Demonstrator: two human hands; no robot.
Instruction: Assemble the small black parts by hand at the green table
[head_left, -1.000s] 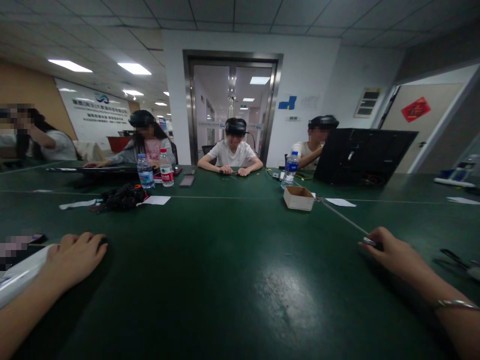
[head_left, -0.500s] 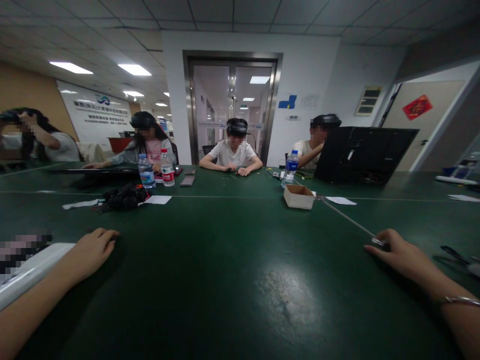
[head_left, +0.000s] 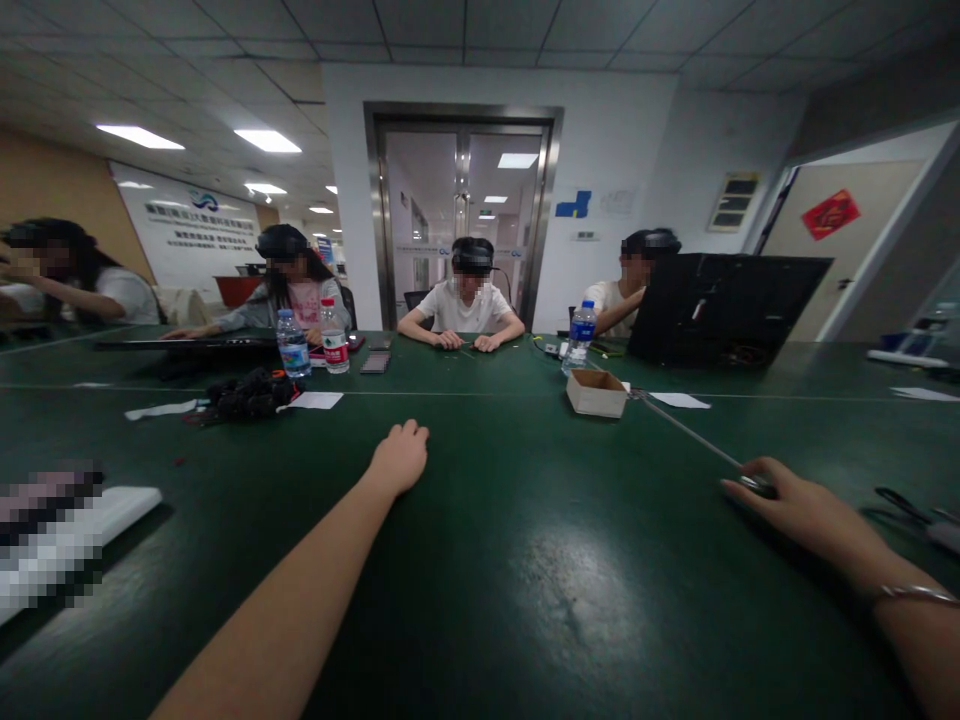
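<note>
My left hand (head_left: 403, 456) is over the green table (head_left: 480, 620), well forward and left of centre. Its fingers bend downward, slightly apart at the tips; nothing shows in them, though their undersides are hidden. At the right, my right hand (head_left: 799, 510) is curved over a small dark computer mouse (head_left: 757, 487), thumb along its near side. A thin cable (head_left: 697, 437) runs from the mouse toward a small open cardboard box (head_left: 598, 397). A bracelet (head_left: 911, 594) circles my right wrist.
A white slab-like object (head_left: 135, 502), partly blurred out, lies at left. Farther off are a black cable bundle (head_left: 255, 393), bottles (head_left: 335, 340), papers (head_left: 679, 400) and a black monitor (head_left: 727, 310). Several people wearing headsets sit across the table. Dark cables (head_left: 904, 508) lie at far right.
My left hand has swung right and forward from beside the white slab toward the table's middle, its fingers now more bent. My right hand stays on the mouse, shifted slightly left.
</note>
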